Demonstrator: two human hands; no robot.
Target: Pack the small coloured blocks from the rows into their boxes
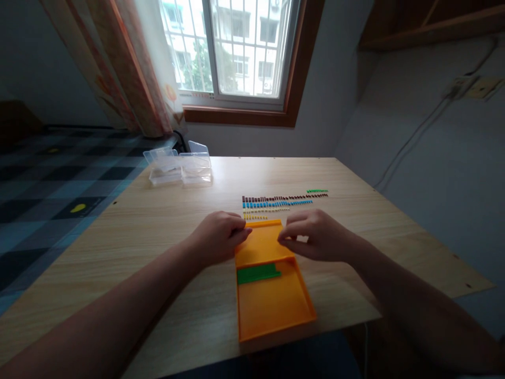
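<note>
L hand [216,237]: fingers [235,223] curled, thumb over far compartment at tray's L rim; can't tell if they're clamped on it. R hand [317,236]: fingers [295,227] bent, tips close together by the R rim; can't tell if anything sm. is pinched btwn them.

Btwn the hands, orange tray [276,305], on table [169,223], near end at the front edge. Two compartments, divider across. Green strip [257,273] lies in the near one, far L, alongside divider.

Just beyond tray, rows of sm. pcs, near to far: yellow row [254,217], cream row [266,210], blue row [276,203], brown row [284,198], then short green row [316,190] at R end.

Far L of table: two clear boxes [196,175] side by side, lids up. Past that: checked bed [59,181] L, curtain [136,68], barred window [246,52] at back. R wall: socket [479,87] w/ cable, wooden shelf [434,32] above.
</note>
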